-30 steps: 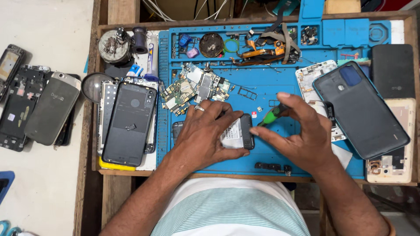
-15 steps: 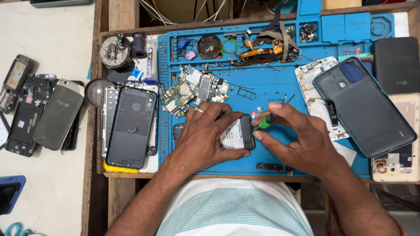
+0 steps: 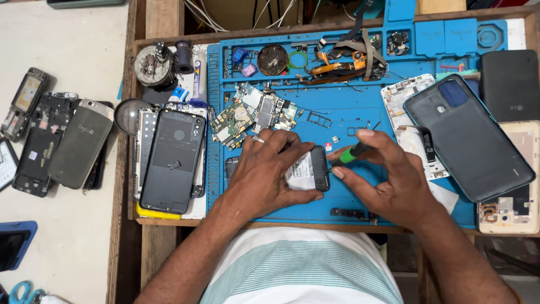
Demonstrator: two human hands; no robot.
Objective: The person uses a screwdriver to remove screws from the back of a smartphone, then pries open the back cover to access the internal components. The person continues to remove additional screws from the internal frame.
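**Screwdriver at an opened phone on the blue mat**

The left hand (image 3: 264, 174) lies over an opened phone (image 3: 308, 170) on the blue repair mat (image 3: 349, 115), fingers pressing it down. The right hand (image 3: 388, 177) pinches a green-handled screwdriver (image 3: 347, 156), tip at the phone's right edge. Circuit boards (image 3: 253, 115) lie just above.

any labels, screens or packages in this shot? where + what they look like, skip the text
White label: on the small dark phone under the left hand, rectangular, fine print.
Tube: upper left of the blue mat, upright, white with blue.
Grey phone back: on the white table, left, small printed mark.
Black slab: top right, dark, small pale logo.
No lit screens.
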